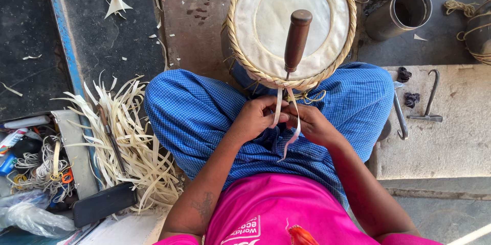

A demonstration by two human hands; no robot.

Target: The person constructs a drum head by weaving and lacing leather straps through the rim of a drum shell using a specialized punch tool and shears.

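Left hand point(255, 117) and right hand point(309, 122) both pinch the strip point(279, 107) at the drum's point(291, 25) 6 o'clock rim; awl point(296, 40) stands there.

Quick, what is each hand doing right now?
Left hand: closed, pinching the thin pale flat strip.
Right hand: closed on the same strip, below the round woven-rimmed drum.

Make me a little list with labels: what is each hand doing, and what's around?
left hand: pinching a pale strip
right hand: holding the same strip lower down
drum: round, pale skin, woven rim, resting against the lap
tool: wooden handle, stuck in at the rim
beside the left knee: pile of pale strips
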